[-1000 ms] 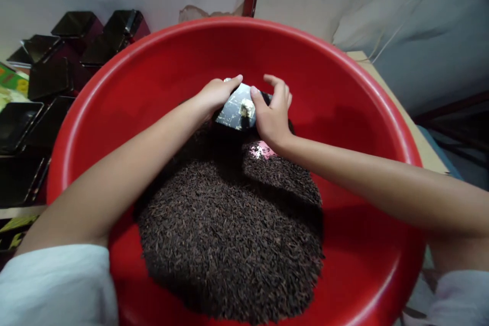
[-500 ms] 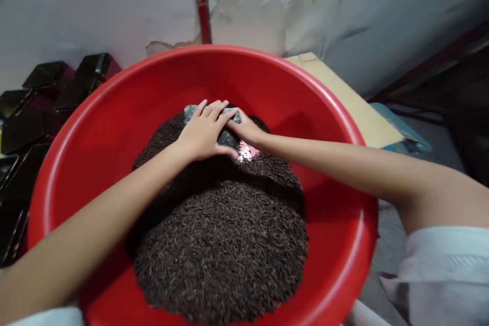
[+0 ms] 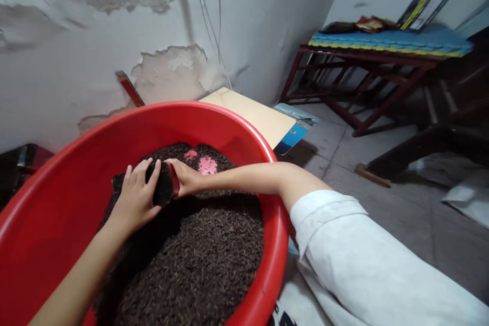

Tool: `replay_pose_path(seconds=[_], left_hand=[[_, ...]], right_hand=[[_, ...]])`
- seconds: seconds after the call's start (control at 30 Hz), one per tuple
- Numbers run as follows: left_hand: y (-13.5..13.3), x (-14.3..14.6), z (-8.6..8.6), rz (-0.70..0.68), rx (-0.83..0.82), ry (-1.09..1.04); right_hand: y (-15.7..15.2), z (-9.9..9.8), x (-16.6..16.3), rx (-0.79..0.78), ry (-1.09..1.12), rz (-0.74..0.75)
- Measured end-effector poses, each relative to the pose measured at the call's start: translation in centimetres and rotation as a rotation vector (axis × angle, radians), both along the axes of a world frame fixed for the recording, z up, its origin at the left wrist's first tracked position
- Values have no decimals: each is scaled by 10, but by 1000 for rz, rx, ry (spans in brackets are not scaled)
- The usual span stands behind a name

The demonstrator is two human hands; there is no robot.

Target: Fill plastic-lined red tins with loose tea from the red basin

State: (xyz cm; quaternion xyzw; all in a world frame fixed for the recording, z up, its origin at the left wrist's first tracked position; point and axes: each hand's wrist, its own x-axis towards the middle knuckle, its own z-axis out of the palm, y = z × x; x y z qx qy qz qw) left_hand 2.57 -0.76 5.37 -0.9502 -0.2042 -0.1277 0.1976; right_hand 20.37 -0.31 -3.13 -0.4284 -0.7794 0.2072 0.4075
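Both hands are around a dark box (image 3: pixel 163 187) with a red side, just above the heap of dark, dried leaf pieces (image 3: pixel 198 260), which look like loose tea. My left hand (image 3: pixel 134 194) lies across the box's top, fingers spread over it and thumb along the near side. My right hand (image 3: pixel 187 178) grips the box's red right side, with its fingertips partly hidden. A large red plastic basin (image 3: pixel 275 244) holds the heap. Pink patches (image 3: pixel 207 164) show among the leaves beyond my right hand.
More dark red boxes (image 3: pixel 28 163) stand left of the basin. A tan cardboard sheet (image 3: pixel 248 114) lies behind it, by a peeling wall (image 3: pixel 107 51). At the right back, a dark red frame table (image 3: pixel 367 58) carries blue and yellow mats (image 3: pixel 389 41).
The view has swung right, bringing the table into sight. Under my hands, the box has been raised and turned out of the leaves, and its red side now shows.
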Motion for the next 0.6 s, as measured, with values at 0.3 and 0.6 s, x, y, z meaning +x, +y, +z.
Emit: replay_pose_path(seconds=[0.3, 0.6], left_hand=[[-39, 33, 68, -7, 59, -186], [-95, 207, 135, -200, 123, -234]], right_hand=[[-40, 88, 51, 325, 74, -65], [-104, 136, 167, 427, 378, -684]])
